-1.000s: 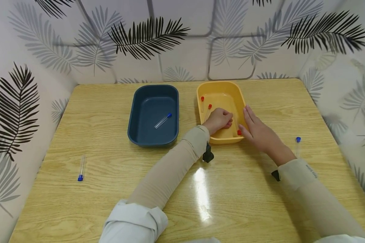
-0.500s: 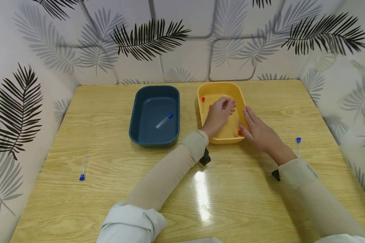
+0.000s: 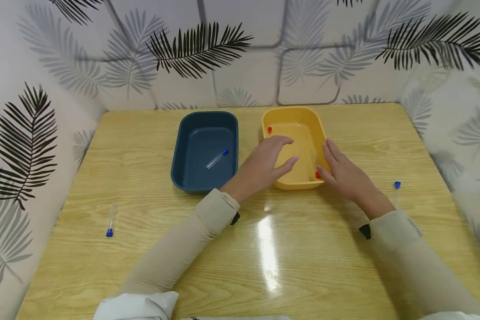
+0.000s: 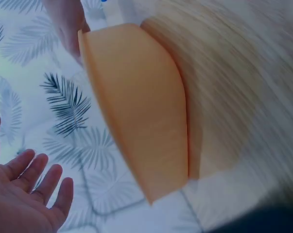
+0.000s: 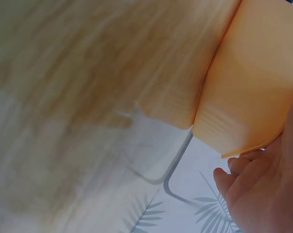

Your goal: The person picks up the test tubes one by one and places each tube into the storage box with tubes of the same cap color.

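Observation:
A yellow tray (image 3: 294,185) stands at the back of the table, holding tubes with red caps; one red cap (image 3: 270,130) shows at its left, another red cap (image 3: 318,174) at its front right. My left hand (image 3: 260,166) hovers over the tray's left rim, thumb and fingers spread, nothing between them. In the left wrist view, that hand (image 4: 32,194) appears with fingers apart, away from the tray wall (image 4: 136,107). My right hand (image 3: 346,180) rests along the tray's right rim, fingers extended and thumb by the front-right cap. The left hand hides part of the tray.
Left of the yellow tray is a dark blue tray (image 3: 202,186) with one blue-capped tube (image 3: 217,159) in it. A blue-capped tube (image 3: 111,221) lies at the table's left. Another blue-capped tube (image 3: 397,186) lies at the right, beyond the right wrist. Patterned walls border the table.
My left hand has drawn back leftward from inside the yellow tray, its curled fingers now spread. The right hand stays on the tray's right rim.

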`<state>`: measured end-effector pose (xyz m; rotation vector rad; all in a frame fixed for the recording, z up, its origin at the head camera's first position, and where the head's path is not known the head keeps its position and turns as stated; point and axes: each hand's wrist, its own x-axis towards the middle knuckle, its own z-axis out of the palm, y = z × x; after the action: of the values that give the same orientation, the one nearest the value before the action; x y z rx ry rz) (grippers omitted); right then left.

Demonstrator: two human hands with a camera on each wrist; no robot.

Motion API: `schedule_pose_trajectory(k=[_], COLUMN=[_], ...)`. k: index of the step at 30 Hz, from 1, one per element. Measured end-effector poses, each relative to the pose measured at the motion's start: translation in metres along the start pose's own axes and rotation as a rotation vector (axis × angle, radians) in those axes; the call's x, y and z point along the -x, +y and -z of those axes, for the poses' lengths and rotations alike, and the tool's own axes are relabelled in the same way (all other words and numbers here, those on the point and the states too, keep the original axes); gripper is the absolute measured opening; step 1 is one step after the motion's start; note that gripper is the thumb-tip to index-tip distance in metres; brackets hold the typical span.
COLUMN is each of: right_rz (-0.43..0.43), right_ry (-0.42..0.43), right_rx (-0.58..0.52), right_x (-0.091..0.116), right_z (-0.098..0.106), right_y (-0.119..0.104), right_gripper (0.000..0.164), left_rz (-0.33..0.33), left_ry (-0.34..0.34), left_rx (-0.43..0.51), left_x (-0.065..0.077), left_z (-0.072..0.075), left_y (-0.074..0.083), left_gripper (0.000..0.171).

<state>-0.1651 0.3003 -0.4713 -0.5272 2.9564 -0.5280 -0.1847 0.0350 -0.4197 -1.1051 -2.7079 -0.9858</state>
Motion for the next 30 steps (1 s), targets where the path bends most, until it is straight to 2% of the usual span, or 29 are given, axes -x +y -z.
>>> schedule_pose_trajectory(k=[3,5,8,13,18,24,30], right_rz=[-0.004,-0.006,-0.007,0.005,0.002,0.005,0.004], right_ry=[-0.005,-0.012,-0.012,0.005,0.000,0.003,0.003], right_rx=[-0.018,-0.023,-0.020,-0.012,-0.009,-0.010,-0.016], right_x=[0.001,0.001,0.000,-0.002,-0.001,-0.001,0.000], right_z=[0.000,-0.001,-0.003,-0.003,-0.003,-0.003,-0.002], right_y=[0.000,0.001,0.001,0.002,0.002,0.002,0.001], right_gripper=[0.072,0.071,0.071,0.071,0.071,0.071,0.071], left_rz=[-0.028,-0.025,0.002,0.030,0.092,0.219,0.313], left_ry=[0.039,0.056,0.080,0.133,0.147,0.112,0.047], left_rx=[-0.153,-0.240,-0.320,-0.373,-0.455,-0.494,-0.495], left_x=[0.020,0.034,0.055,0.085,0.114,0.143,0.159], left_z=[0.013,0.020,0.032,0.054,0.072,0.084,0.087], left_y=[-0.005,-0.012,-0.025,-0.052,-0.079,-0.108,-0.126], left_gripper=[0.062,0.067,0.073,0.082,0.095,0.110,0.116])
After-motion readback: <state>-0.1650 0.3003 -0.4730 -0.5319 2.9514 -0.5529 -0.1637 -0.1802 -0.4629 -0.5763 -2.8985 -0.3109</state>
